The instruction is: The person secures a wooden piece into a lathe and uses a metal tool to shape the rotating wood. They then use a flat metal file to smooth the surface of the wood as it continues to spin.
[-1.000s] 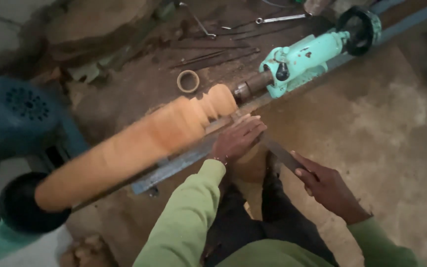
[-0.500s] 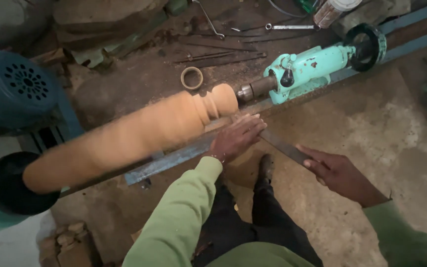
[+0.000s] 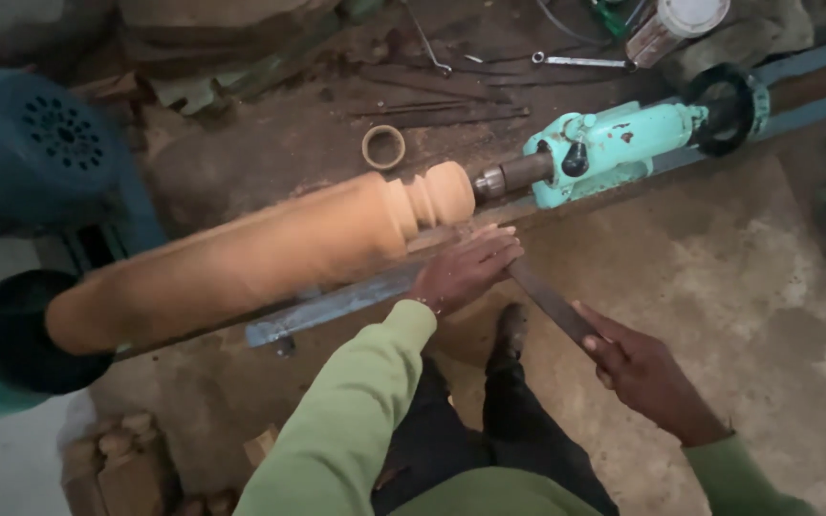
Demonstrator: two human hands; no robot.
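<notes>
My left hand (image 3: 466,270) lies flat, fingers spread, pressing the front of the long chisel (image 3: 552,304) down on the tool rest (image 3: 336,306). My right hand (image 3: 647,368) is wrapped around the chisel's rear end, lower right. The chisel runs from that hand up and left toward the beaded end of the wooden spindle (image 3: 270,253), just above my left fingers; its tip is hidden, probably touching the wood. The spindle stretches from the black faceplate (image 3: 21,334) lower left to the turquoise tailstock (image 3: 614,148) upper right. My left hand is nearer. A white-lidded can (image 3: 676,24) stands beyond, contents unseen.
</notes>
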